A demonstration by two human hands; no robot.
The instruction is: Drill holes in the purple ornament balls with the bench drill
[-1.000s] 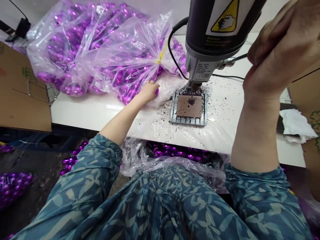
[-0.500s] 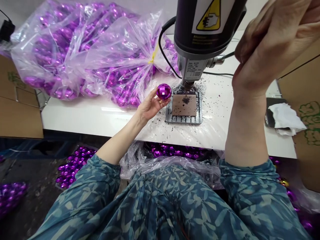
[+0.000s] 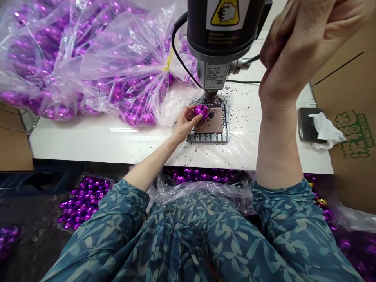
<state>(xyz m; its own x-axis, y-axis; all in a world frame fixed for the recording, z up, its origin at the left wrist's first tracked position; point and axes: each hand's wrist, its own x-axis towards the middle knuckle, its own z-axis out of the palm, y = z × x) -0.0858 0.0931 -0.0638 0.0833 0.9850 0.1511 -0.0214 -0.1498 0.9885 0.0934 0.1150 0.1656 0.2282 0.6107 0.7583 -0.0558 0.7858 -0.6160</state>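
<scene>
My left hand (image 3: 188, 120) pinches a shiny purple faceted ball (image 3: 201, 112) between thumb and fingers. The ball is over the left back part of a brown pad (image 3: 216, 124) on the metal base (image 3: 208, 138) of a drill press (image 3: 219, 43), just below its chuck (image 3: 210, 96). Dark shavings lie around the base and on the pad. High at the right, my right hand (image 3: 302, 47) is curled around the outer end of the drill press lever (image 3: 252, 59); the grip itself is hidden by the hand.
Large clear bags (image 3: 96, 66) of purple balls fill the table's left back. A dark phone (image 3: 308, 124) and crumpled white tissue (image 3: 329, 131) lie at the right, beside a cardboard box (image 3: 352, 164). More purple balls (image 3: 85, 199) sit below the table (image 3: 73, 141).
My left hand has carried the ball right, from beside the base to over the pad, and turned so its thumb is nearer. The right hand keeps its grip. The view has shifted.
</scene>
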